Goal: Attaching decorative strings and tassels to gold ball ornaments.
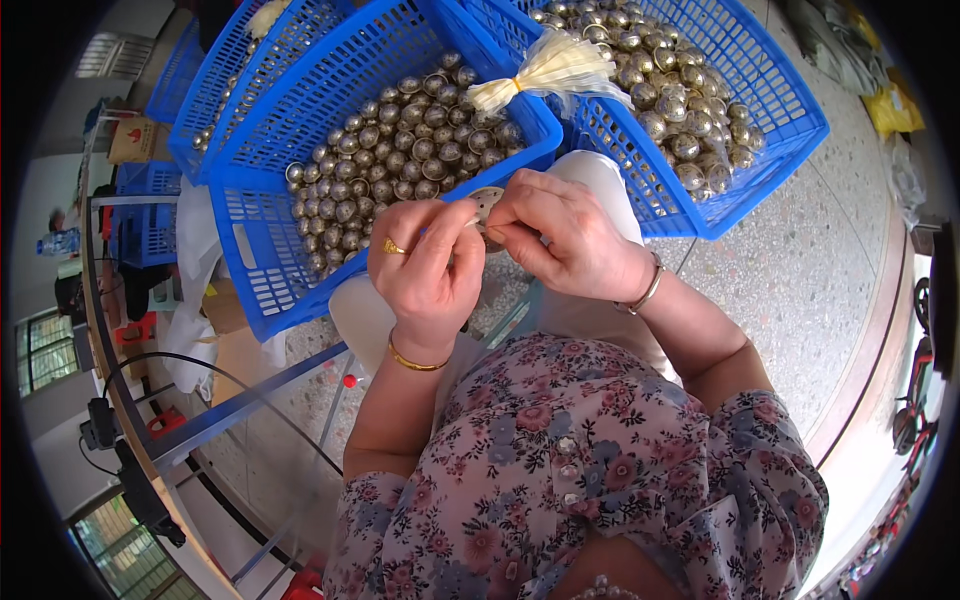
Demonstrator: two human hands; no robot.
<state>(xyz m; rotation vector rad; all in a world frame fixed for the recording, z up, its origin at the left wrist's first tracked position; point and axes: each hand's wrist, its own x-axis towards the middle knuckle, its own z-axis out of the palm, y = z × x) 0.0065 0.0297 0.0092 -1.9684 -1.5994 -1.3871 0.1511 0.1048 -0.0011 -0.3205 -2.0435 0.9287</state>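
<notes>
Between my hands, above my lap, is a small round metal piece (pixel 487 200) with dark holes in its face. My left hand (pixel 428 265) pinches it from one side, with a gold ring on a finger. From the other side my right hand (pixel 572 235) closes its fingertips on the piece's edge. Whether either hand also holds a thin strip is too small to tell. Just beyond my hands, a blue plastic basket (pixel 240 235) holds many shiny metal balls (pixel 400 140).
A second blue basket (pixel 735 215) of similar balls stands at the right. A bundle of pale strips (pixel 560 68), tied with a yellow band, lies across the basket rims. More blue baskets (pixel 195 85) stand at the far left. A metal-framed table (pixel 215 405) is at my left.
</notes>
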